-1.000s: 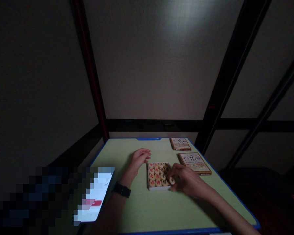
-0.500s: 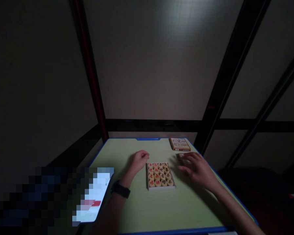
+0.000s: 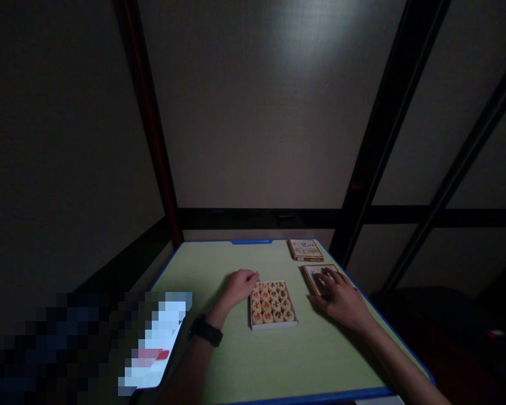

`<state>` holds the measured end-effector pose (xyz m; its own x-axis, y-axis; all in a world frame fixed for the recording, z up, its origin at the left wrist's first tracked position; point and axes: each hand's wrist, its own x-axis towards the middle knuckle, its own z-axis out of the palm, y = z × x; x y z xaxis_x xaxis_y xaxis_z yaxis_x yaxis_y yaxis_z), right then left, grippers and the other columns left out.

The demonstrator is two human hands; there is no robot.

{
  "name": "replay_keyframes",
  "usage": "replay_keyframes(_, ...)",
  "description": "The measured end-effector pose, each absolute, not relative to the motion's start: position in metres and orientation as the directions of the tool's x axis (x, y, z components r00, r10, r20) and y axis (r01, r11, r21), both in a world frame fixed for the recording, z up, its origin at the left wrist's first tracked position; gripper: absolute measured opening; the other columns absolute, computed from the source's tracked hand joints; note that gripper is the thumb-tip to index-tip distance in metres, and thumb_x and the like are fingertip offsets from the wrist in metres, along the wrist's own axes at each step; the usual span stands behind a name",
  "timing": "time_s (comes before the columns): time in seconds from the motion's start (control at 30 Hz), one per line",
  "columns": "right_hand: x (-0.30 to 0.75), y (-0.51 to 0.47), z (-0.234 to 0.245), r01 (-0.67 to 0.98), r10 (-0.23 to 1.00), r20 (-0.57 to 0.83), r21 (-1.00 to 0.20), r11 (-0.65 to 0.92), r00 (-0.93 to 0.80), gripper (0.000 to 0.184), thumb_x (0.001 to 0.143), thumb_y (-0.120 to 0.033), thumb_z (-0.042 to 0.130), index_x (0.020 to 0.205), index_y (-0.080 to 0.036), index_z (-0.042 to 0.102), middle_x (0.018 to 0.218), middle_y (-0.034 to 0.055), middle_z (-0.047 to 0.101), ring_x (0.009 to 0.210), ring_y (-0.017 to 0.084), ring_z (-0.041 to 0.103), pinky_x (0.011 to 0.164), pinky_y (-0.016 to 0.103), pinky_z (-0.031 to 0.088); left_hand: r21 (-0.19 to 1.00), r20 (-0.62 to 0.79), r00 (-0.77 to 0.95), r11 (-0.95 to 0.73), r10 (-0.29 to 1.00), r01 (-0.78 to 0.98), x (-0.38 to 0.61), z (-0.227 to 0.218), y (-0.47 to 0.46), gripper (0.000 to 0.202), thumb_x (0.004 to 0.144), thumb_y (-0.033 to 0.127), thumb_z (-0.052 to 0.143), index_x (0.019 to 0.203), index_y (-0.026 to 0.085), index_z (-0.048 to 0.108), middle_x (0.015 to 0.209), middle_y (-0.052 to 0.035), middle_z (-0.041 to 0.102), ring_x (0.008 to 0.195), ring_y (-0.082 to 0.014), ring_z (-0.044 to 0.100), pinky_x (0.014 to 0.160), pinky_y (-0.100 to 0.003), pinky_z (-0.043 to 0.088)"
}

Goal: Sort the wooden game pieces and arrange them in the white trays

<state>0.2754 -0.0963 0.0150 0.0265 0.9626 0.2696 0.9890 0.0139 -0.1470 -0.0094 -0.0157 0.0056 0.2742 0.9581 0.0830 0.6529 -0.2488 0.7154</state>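
Observation:
A shallow white box tray (image 3: 274, 326) on the table holds rows of round wooden Chinese chess pieces (image 3: 272, 304), some marked in red and some in black. My left hand (image 3: 239, 286), with a dark watch on its wrist, rests by the tray's far left corner. Its fingers are curled in, the tips at or very near that corner, and no object shows in them. To the right of the tray, my right hand (image 3: 340, 301) lies with spread fingers over a flat box with printed characters (image 3: 312, 274). The fingers cover part of its top.
Another flat printed box (image 3: 306, 250) lies at the far right of the green, blue-edged table (image 3: 236, 360). A bright, partly pixelated screen (image 3: 164, 332) is at the left edge. A wall panel (image 3: 257, 124) rises behind the table.
My right hand has come down onto the flat box, and more of the box's top now shows. My left hand has shifted slightly closer to the tray's corner. The view has moved a little.

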Motion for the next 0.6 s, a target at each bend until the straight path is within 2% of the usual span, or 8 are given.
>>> replay_keyframes(0.23,0.276,-0.095,0.011,0.992,0.985,0.172,-0.128,-0.011,0.033,0.065,0.085,-0.055,0.055,0.142,-0.024,0.051,0.152,0.0129,0.043,0.142,0.037,0.032,0.105,0.056,0.038,0.658,0.110,0.311,-0.304,0.944,0.689,-0.010,0.007,-0.017,0.034,0.088,0.033,0.044,0.063,0.017,0.060,0.062,0.0000,0.059,0.064,-0.0136,0.051,0.057,-0.024,0.029)
replay_keyframes(0.33,0.283,-0.093,0.011,0.989,0.989,0.148,-0.144,0.019,0.003,0.071,0.083,-0.059,0.057,0.143,-0.021,0.050,0.151,0.0159,0.044,0.141,0.038,0.033,0.105,0.053,0.038,0.653,0.116,0.321,-0.316,0.940,0.689,-0.011,0.007,-0.018,0.033,0.088,0.034,0.045,0.063,0.017,0.059,0.063,0.0002,0.058,0.065,-0.0137,0.051,0.057,-0.023,0.029)
replay_keyframes(0.4,0.289,-0.089,0.017,0.976,0.986,0.153,-0.195,0.095,-0.065,0.072,0.080,-0.061,0.060,0.139,-0.020,0.056,0.146,0.0175,0.050,0.136,0.036,0.041,0.105,0.047,0.040,0.651,0.113,0.326,-0.318,0.939,0.690,-0.011,0.007,-0.018,0.034,0.088,0.034,0.045,0.062,0.017,0.060,0.062,0.0003,0.058,0.065,-0.0136,0.050,0.057,-0.023,0.029)
replay_keyframes(0.47,0.293,-0.079,0.026,0.952,0.982,0.146,-0.267,0.153,-0.117,0.064,0.081,-0.062,0.059,0.128,-0.019,0.064,0.134,0.0169,0.061,0.125,0.033,0.054,0.100,0.041,0.044,0.651,0.114,0.327,-0.319,0.938,0.689,-0.011,0.006,-0.018,0.034,0.088,0.034,0.045,0.063,0.017,0.060,0.062,0.0003,0.058,0.065,-0.0136,0.050,0.058,-0.023,0.029)
replay_keyframes(0.53,0.292,-0.062,0.037,0.941,0.989,0.120,-0.317,0.117,-0.083,0.058,0.087,-0.062,0.050,0.119,-0.017,0.069,0.119,0.0160,0.069,0.111,0.031,0.063,0.093,0.037,0.048,0.649,0.120,0.322,-0.319,0.939,0.691,-0.011,0.005,-0.017,0.035,0.088,0.034,0.045,0.063,0.017,0.062,0.063,0.0000,0.060,0.065,-0.0137,0.050,0.058,-0.023,0.029)
replay_keyframes(0.6,0.284,-0.040,0.046,0.957,0.991,0.133,-0.285,0.054,-0.017,0.058,0.090,-0.060,0.046,0.121,-0.016,0.067,0.118,0.0176,0.069,0.110,0.032,0.064,0.093,0.038,0.048,0.642,0.125,0.313,-0.317,0.941,0.698,-0.011,0.005,-0.017,0.035,0.089,0.035,0.045,0.065,0.017,0.064,0.064,-0.0005,0.062,0.065,-0.0139,0.052,0.058,-0.023,0.030)
